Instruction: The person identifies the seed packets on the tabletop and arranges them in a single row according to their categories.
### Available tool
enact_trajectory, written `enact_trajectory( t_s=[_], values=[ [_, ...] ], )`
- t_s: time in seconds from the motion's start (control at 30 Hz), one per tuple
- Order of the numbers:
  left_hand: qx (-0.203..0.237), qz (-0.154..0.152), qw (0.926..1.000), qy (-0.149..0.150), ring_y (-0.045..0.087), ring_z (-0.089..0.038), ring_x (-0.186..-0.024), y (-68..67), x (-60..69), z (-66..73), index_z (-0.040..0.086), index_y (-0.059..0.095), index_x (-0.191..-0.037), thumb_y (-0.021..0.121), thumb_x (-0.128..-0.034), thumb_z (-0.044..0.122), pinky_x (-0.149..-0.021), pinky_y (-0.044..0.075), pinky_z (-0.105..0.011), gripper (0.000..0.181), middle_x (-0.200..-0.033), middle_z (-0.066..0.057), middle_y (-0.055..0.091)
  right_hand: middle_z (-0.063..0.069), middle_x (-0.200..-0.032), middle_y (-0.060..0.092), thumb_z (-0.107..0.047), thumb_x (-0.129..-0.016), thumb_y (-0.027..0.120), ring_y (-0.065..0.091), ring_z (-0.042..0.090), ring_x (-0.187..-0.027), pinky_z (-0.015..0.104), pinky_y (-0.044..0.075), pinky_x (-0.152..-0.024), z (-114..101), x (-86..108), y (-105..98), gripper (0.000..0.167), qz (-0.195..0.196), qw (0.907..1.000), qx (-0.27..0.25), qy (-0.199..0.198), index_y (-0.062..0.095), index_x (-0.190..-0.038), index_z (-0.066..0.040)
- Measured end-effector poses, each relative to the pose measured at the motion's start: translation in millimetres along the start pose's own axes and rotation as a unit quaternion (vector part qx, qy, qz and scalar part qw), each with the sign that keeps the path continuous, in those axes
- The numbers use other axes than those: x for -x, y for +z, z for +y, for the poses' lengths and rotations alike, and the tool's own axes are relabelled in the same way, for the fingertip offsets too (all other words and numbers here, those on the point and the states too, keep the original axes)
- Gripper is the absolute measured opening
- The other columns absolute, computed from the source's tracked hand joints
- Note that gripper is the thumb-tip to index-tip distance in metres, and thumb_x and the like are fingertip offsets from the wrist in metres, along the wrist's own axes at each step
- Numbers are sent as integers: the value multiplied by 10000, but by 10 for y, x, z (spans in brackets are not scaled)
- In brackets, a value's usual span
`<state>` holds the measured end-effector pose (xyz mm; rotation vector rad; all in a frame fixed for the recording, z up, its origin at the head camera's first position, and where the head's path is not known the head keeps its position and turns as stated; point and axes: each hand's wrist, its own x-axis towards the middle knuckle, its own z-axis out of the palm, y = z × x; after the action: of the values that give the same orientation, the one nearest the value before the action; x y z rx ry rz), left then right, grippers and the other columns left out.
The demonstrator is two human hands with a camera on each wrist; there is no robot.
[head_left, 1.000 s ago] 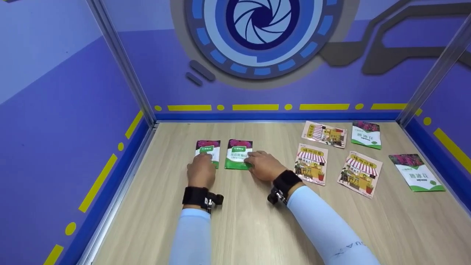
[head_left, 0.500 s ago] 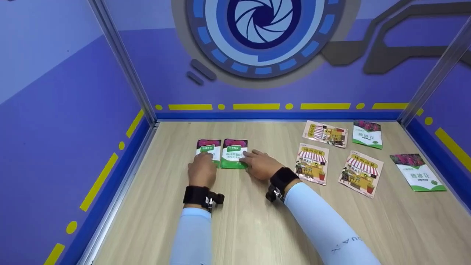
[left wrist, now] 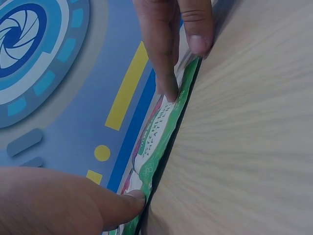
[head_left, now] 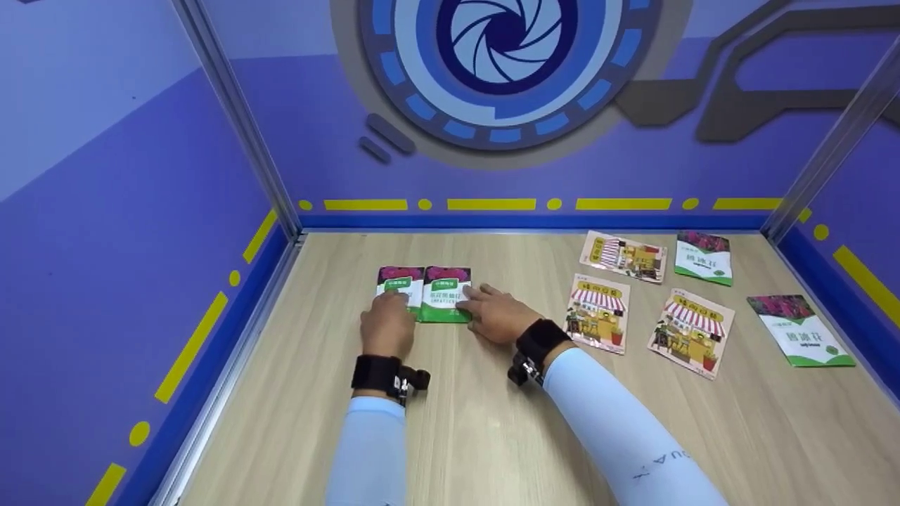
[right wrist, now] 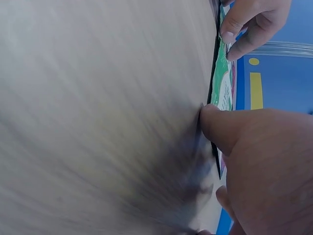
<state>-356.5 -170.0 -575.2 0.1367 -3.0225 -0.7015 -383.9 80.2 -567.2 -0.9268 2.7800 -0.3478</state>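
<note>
Left hand (head_left: 388,325) rests left of the frame's centre, thumb and forefinger apart on the lower part of the left flower packet (head_left: 399,282). Right hand (head_left: 500,316), near the centre, has its fingers spread; the forefinger touches the right flower packet (head_left: 447,295) and the thumb lies at its near edge. Black wrist straps (head_left: 375,373) join the hands to pale blue sleeves (head_left: 368,450) rising from the bottom of the frame.

The two packets lie flat side by side, their neighbouring edges meeting; what they contain is hidden. Each has magenta blooms across the top, a green label on a white middle and a green lower band, partly covered by fingers on the left one.

At the right of the frame lie a pink packet with a striped awning (head_left: 691,332), a second pink packet (head_left: 598,313) just left of it, and a white-and-green packet (head_left: 800,330) near the edge. Farther back are a sideways pink packet (head_left: 624,257) and another white-and-green packet (head_left: 703,258).

Pale wood grain covers the desk (head_left: 464,436). Beyond it, the purple-blue back wall (head_left: 295,140) carries yellow dashes (head_left: 491,204) along its foot and a round shutter emblem (head_left: 505,31) at the top centre, between metal posts (head_left: 242,126).
</note>
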Motion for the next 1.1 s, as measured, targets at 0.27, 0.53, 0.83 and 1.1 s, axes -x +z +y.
enact_trajectory(
  t_s=[0.27, 0.53, 0.83, 1.1],
  values=[
    [56, 68, 10000, 22, 544, -388, -1529, -14, 19, -5, 86, 672, -1510, 659, -1104, 233, -1247, 420, -670, 432, -1637, -145, 594, 216, -1711, 481, -293, -1119, 637, 441, 447, -1601, 667, 411, -1296, 17, -18, 36, 496, 221, 9997, 108, -54, 605, -1595, -161],
    [127, 60, 9999, 32, 559, -398, -1508, -18, 24, -9, 82, 670, -1512, 673, -1095, 220, -1249, 424, -661, 439, -1624, -157, 602, 174, -1756, 439, -346, -1112, 658, 410, 443, -1626, 713, 412, -1272, 13, -21, 43, 534, 163, 9996, 183, 113, 587, -1613, -177],
    [91, 189, 9998, 50, 600, -384, -1454, -36, -29, 48, 92, 702, -1474, 683, -1096, 240, -1208, 462, -646, 407, -1563, -143, 643, 196, -1746, 446, -349, -1110, 662, 418, 449, -1622, 665, 400, -1306, 77, 22, -46, 560, 266, 9996, 87, 13, 569, -1619, -134],
    [298, 151, 9982, 507, 544, -353, -1534, 37, -51, 143, 128, 711, -1476, 721, -1082, 311, -1271, 424, -648, 434, -1601, -119, 616, 219, -1636, 580, -230, -1076, 686, 532, 449, -1542, 571, 429, -1312, 285, 313, -175, 465, 723, 9960, -321, 418, 668, -1510, -65]
  ],
)
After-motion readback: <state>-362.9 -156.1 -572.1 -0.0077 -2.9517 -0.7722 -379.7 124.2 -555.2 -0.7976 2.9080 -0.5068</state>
